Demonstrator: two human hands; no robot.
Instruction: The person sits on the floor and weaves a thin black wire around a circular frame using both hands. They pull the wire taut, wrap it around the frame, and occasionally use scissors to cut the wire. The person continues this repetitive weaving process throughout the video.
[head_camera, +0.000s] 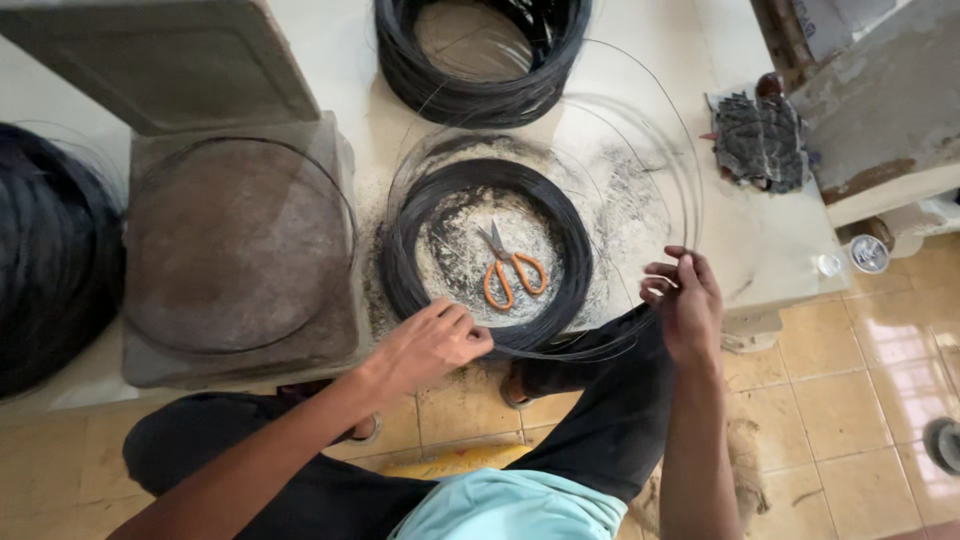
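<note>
A coil of thin black wire (570, 260) lies flat on a low pale platform (760, 250), with orange-handled scissors (510, 270) inside its ring. My left hand (430, 345) pinches the wire at the coil's near edge. My right hand (685, 300) is raised to the right of the coil, fingers closed on loose loops of wire (680, 170) that arc up and back over the platform. My dark trouser leg passes under both hands.
A second black wire coil (480, 90) sits at the far side. A brown round slab on a stone block (235, 250) stands to the left, a dark wire mass (50, 260) beyond it. A dark rag (760, 140) lies right. Tan floor tiles (860, 400) are below.
</note>
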